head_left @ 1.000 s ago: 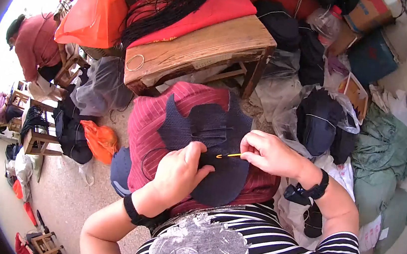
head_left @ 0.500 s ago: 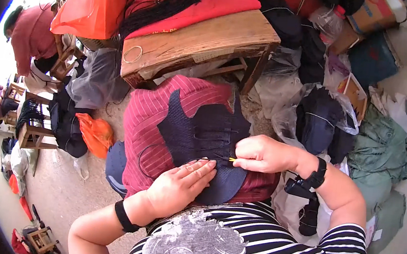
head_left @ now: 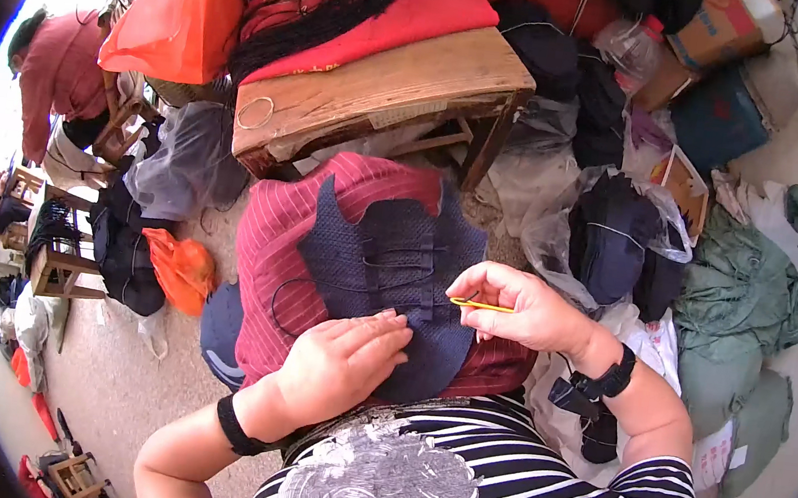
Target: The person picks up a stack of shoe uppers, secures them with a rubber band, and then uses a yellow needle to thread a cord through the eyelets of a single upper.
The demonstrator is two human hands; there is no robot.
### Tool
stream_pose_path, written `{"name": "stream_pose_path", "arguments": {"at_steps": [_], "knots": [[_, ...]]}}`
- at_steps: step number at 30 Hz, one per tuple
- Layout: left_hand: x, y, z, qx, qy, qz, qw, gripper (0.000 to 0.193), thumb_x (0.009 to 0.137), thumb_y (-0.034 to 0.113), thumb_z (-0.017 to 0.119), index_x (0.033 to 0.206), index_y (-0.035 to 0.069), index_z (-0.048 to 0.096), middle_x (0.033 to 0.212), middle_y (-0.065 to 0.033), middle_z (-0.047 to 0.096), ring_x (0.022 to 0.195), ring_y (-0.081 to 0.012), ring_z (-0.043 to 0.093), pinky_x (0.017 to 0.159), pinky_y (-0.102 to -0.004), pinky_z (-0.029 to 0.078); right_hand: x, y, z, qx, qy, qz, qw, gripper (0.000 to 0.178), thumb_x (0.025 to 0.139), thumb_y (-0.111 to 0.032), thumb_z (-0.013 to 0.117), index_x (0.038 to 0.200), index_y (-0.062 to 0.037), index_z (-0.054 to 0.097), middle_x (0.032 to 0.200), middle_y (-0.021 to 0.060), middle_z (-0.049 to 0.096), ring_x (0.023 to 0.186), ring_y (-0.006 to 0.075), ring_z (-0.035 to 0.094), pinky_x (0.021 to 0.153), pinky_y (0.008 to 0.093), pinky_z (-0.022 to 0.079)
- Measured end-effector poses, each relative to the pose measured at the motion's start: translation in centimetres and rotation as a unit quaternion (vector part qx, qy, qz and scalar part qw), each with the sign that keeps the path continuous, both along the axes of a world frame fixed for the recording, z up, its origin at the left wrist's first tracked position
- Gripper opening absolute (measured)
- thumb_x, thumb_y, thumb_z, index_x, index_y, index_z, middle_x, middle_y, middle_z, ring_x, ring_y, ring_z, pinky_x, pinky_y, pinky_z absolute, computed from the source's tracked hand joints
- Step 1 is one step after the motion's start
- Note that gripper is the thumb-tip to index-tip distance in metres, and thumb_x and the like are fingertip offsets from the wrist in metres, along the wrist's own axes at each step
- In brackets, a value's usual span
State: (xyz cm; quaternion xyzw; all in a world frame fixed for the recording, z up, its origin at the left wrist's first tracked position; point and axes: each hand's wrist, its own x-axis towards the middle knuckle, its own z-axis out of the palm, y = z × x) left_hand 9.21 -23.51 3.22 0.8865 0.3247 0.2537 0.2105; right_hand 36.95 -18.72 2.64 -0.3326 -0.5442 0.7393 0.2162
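Note:
A dark blue woven shoe upper [head_left: 340, 247] with rows of thin black cord across its middle lies over the striped maroon cloth [head_left: 268, 234] on my lap. My left hand [head_left: 348, 353] rests flat on its near part, fingers together and stretched out. Just above the right side of the upper, my right hand [head_left: 520, 307] pinches a slim yellow-handled tool [head_left: 486, 306]. The tool lies roughly level, and its fine tip is too small to make out. A loop of black cord [head_left: 279, 304] curves over the cloth beside my left hand.
A wooden bench [head_left: 389, 81] ahead carries red cloth [head_left: 446, 8] and a bundle of black cords [head_left: 318, 14]. Bagged dark pieces [head_left: 613, 229] and green cloth [head_left: 744, 288] lie to the right. An orange bag [head_left: 178, 268] is at left; people sit farther back.
My right hand has lifted off the upper and turned, bringing the yellow tool into fuller view. My left hand has shifted slightly left and stays on the upper.

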Motion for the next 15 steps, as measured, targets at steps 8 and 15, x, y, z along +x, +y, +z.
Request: {"name": "stream_pose_path", "arguments": {"at_steps": [8,15], "knots": [[4.2,2.1,2.8,-0.176,-0.158,0.100,0.966,0.034,0.080,-0.002,0.073,0.113,0.004,0.065,0.092,-0.0076,0.059,0.070,-0.0149,0.060,0.059,-0.0257,0.049,-2.3,-1.9,1.7,0.210,-0.150,-0.014,0.966,0.051,0.093,-0.001,0.050,0.141,-0.0043,0.033,0.080,0.0110,0.066,0.072,0.0209,0.067,0.067,0.0347,0.052],[3.3,3.3,1.0,-0.132,-0.151,0.081,0.976,0.014,0.077,-0.005,0.073,0.087,0.001,0.065,0.084,-0.0078,0.060,0.075,-0.0184,0.063,0.062,-0.0283,0.050,-2.8,-1.6,2.0,0.248,-0.201,0.033,0.947,0.058,0.097,-0.005,0.048,0.150,-0.0080,0.025,0.080,0.0124,0.067,0.074,0.0244,0.068,0.072,0.0369,0.052]]}}
